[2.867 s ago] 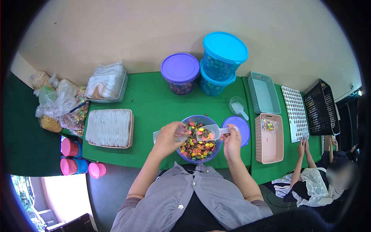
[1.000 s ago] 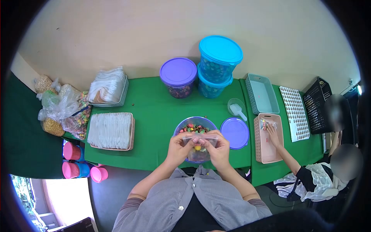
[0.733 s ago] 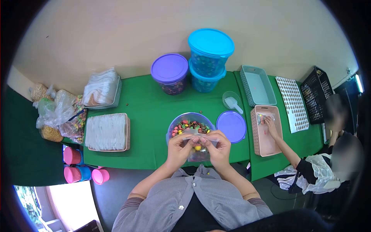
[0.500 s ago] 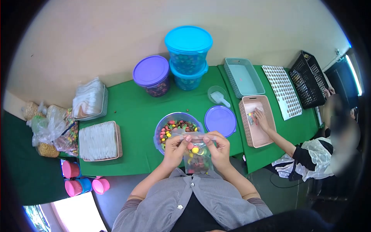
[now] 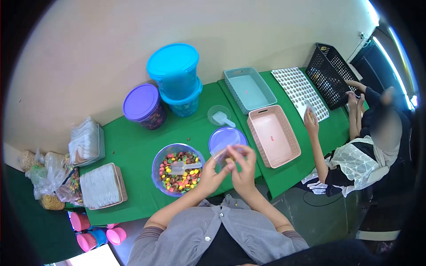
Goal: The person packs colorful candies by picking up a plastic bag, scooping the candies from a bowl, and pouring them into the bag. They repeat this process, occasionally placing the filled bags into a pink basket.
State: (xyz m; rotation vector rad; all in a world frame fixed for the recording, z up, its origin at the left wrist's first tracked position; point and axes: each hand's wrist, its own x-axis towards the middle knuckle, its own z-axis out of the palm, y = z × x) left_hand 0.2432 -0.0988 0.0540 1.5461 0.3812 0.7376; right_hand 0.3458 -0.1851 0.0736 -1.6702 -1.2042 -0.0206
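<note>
My left hand (image 5: 212,176) and my right hand (image 5: 243,168) are together in front of the purple lid (image 5: 220,136), both closed on a clear plastic bag (image 5: 223,156) of candies. Fingers hide much of the bag. Left of them stands a purple tub (image 5: 155,174) full of coloured candies, with a clear scoop (image 5: 179,167) lying on top. To the right of my hands is a pink basket (image 5: 274,138) with nothing in it.
Lidded tubs (image 5: 177,82) of candies stand at the back, near a small bowl with a scoop (image 5: 222,118). At left are trays of white packets (image 5: 101,188). A teal basket (image 5: 250,91), sticker sheet (image 5: 298,91) and black crate (image 5: 321,75) stand right, beside co-workers.
The view has turned right. My hands have moved right with the bag, away from the candy tub. A co-worker's hand has left the pink basket with a packet and is now over the sticker sheet.
</note>
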